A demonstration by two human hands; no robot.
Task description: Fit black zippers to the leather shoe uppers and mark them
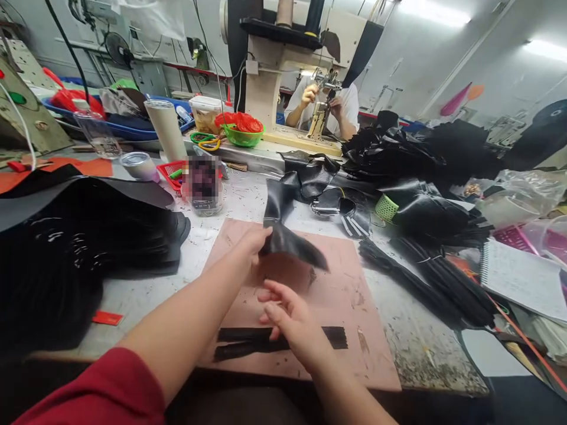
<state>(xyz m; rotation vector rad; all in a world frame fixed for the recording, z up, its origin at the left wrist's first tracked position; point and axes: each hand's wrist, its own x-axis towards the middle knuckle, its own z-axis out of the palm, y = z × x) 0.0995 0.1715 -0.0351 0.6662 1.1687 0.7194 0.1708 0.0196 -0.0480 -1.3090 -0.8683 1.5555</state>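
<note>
My left hand [254,243] pinches the edge of a black leather piece [295,243], raised over the far part of a pink board [336,307]. The piece hangs bent, with its loose end pointing right; its far end reaches towards more black leather behind. My right hand [286,316] is over the board with its fingers apart and nothing in them. Below it lie black strips [239,342] at the board's near edge, partly hidden by this hand.
Stacked black leather pieces [142,230] fill the left side; more black leather [398,147] is piled at right, near a spiral notebook [522,271]. Behind stand a sewing machine [261,94], a tumbler [166,130] and a green bowl [243,136]. A person works beyond.
</note>
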